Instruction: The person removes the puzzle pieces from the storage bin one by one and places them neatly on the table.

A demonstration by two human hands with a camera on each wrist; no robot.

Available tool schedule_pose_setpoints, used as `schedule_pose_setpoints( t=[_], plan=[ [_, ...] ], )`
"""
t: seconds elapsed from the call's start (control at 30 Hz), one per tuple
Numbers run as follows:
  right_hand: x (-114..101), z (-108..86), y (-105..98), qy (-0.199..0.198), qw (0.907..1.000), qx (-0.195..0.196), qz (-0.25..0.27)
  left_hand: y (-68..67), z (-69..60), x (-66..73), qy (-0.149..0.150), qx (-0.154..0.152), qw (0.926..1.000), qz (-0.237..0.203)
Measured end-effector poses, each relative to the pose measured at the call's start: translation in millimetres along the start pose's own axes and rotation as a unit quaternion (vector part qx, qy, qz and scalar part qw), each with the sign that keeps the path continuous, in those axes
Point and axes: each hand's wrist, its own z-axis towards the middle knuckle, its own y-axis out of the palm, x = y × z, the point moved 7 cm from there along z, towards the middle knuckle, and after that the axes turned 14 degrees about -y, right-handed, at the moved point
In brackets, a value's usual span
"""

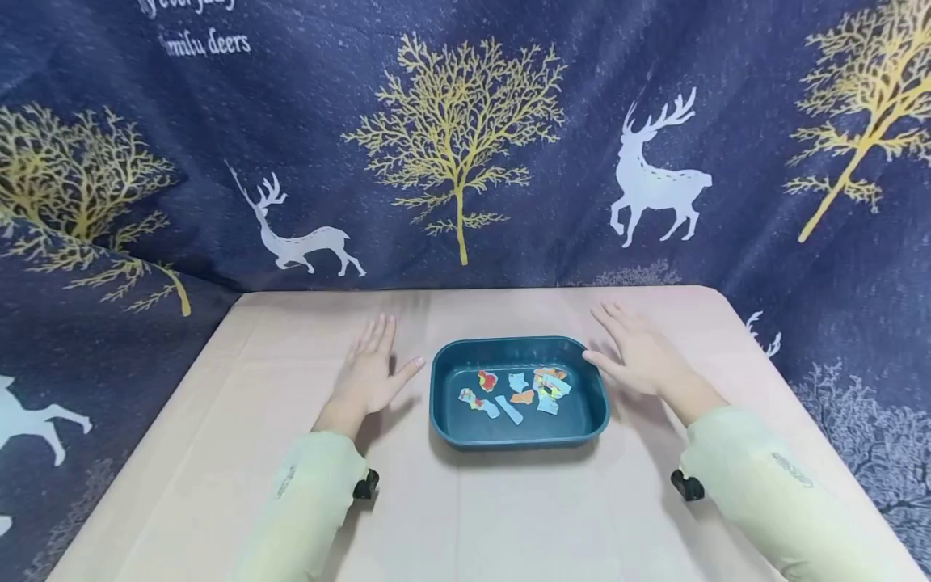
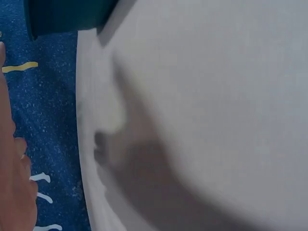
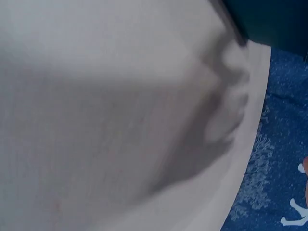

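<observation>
A dark teal tray (image 1: 520,443) holds several torn-looking flat pieces, light blue, orange and red-yellow, among them an orange piece (image 1: 522,397) and a narrow light blue strip (image 1: 509,410). To its left, my left hand (image 1: 368,373) is held with fingers straight and thumb spread, holding nothing. My right hand (image 1: 642,356) is likewise spread at the tray's right, its thumb tip by the rim; whether they touch I cannot tell. In the left wrist view part of the left hand (image 2: 15,168) shows at the edge, with the tray (image 2: 67,17) above.
A pale pink cloth covers the table (image 1: 291,356). Behind it and at both sides hangs a dark blue cloth (image 1: 305,105) with yellow trees and white deer. Both hands cast shadows on the tabletop. A small black object shows at each sleeve's cuff.
</observation>
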Motion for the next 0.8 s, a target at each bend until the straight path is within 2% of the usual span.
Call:
schedule_pose_setpoints(
  t=[0.17,0.27,0.43,0.63,0.8],
  plan=[
    [-7.0,-1.7,0.4,0.001,0.9998,0.011,0.018,2.4,-2.7,4.3,-0.002,-0.013,0.9977,-0.066],
    [-14.2,-0.6,-0.7,-0.010,0.9995,0.019,0.025,4.6,-5.1,6.3,-0.009,-0.019,0.9933,-0.114],
    [-32.8,3.0,-0.5,-0.028,0.9984,0.018,0.045,12.2,-11.7,9.9,-0.019,-0.042,0.9849,-0.167],
    [-59.2,4.0,-2.0,-0.051,0.9970,0.010,0.057,20.3,-25.8,14.6,-0.037,-0.077,0.9702,-0.227],
    [-70.1,5.0,1.1,-0.060,0.9964,0.012,0.058,27.0,-34.0,20.3,-0.045,-0.096,0.9532,-0.283]
  ],
)
